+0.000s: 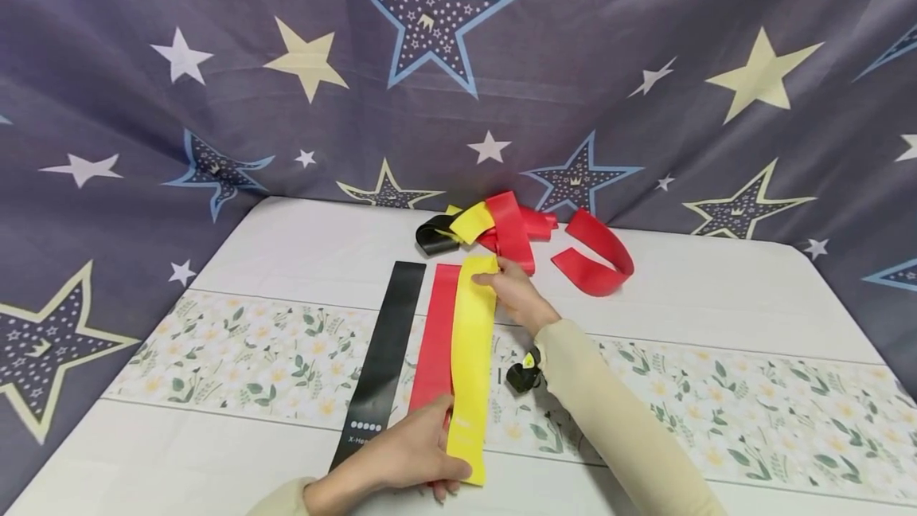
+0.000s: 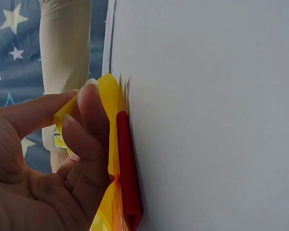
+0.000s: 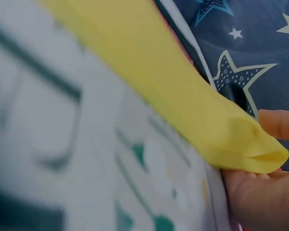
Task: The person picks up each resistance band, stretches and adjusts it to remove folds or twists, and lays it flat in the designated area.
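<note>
A flat yellow resistance band (image 1: 471, 349) lies lengthwise on the table, beside a red band (image 1: 433, 333), with a black band (image 1: 385, 341) further left. At the near end, my left hand (image 1: 408, 448) pinches the yellow band between thumb and fingers. My right hand (image 1: 521, 297) holds its far end, thumb on top. In the left wrist view, the yellow band (image 2: 107, 94) bulges up as a loop between the fingers, close to the folded red band (image 2: 129, 178). In the right wrist view, the far end of the yellow band (image 3: 236, 134) is squeezed by the right hand (image 3: 257, 197).
Behind the hands is a tangled pile of bands: a black loop (image 1: 435, 237), a yellow piece (image 1: 473, 223) and red ones (image 1: 510, 233). One curled red band (image 1: 609, 261) lies right of it. A star-patterned curtain (image 1: 243, 102) hangs behind the white table (image 1: 752, 285).
</note>
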{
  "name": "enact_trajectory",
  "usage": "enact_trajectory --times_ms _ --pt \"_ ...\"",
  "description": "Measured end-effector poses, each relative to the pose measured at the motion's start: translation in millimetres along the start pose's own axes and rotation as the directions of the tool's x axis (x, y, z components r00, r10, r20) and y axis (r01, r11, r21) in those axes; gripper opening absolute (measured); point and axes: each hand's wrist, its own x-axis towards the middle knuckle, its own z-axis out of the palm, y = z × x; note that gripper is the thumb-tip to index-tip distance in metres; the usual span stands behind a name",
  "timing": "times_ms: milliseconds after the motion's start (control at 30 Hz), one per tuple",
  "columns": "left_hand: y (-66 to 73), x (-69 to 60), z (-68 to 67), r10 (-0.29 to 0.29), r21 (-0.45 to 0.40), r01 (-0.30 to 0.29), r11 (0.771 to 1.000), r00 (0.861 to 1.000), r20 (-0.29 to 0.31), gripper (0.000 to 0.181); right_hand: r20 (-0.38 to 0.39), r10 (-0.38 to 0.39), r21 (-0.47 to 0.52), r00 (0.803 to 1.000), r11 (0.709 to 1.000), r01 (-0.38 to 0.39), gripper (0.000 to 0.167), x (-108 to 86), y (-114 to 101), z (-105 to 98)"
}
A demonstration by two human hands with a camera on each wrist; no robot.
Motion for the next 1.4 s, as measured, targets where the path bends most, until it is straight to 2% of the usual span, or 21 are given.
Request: enact_trajectory --times_ms 167,300,467,633,767,900,1033,1200,1400 --pt "0.3 1.2 0.9 0.024 -0.061 -0.023 0.998 0.999 0.021 0.062 -0.095 -0.039 -0.079 0.995 0.996 0.032 0.047 6.5 1 -9" --pt "0.5 4.4 1.7 0.043 -0.124 -0.038 0.992 0.998 0.034 0.066 -0.167 -0.061 -0.117 0.984 0.992 0.042 0.035 12.0 2 -18" --pt "0.9 9.3 4.2 0.035 -0.189 -0.025 0.982 0.998 0.047 0.07 -0.24 -0.081 -0.185 0.967 0.982 0.036 0.034 16.9 2 -29" --pt "0.8 11.8 8.3 -0.004 -0.178 0.012 0.984 0.999 0.046 0.065 -0.196 -0.095 -0.22 0.976 0.974 0.051 0.042 19.3 1 -35" --pt "2.0 12.2 10.6 -0.033 -0.129 0.038 0.991 0.999 0.035 0.06 -0.158 -0.102 -0.241 0.982 0.969 0.062 0.036 19.2 0 -35" --pt "3.1 13.2 12.5 -0.028 -0.099 0.031 0.995 0.999 0.023 0.051 -0.159 -0.137 -0.274 0.978 0.957 0.09 0.032 18.5 -2 -37" --pt "2.9 12.5 13.4 -0.023 -0.079 0.023 0.997 1.0 0.011 0.05 -0.168 -0.184 -0.294 0.968 0.947 0.129 0.033 19.5 -1 -39" --pt "2.9 10.6 13.8 -0.047 -0.057 0.047 0.997 0.999 0.009 0.05 -0.165 -0.192 -0.32 0.967 0.938 0.132 0.03 22.4 0 -36" --pt "3.6 8.2 11.6 -0.055 -0.04 0.055 0.998 0.998 0.019 0.047 -0.126 -0.214 -0.333 0.969 0.929 0.162 0.028 25.1 0 -32"
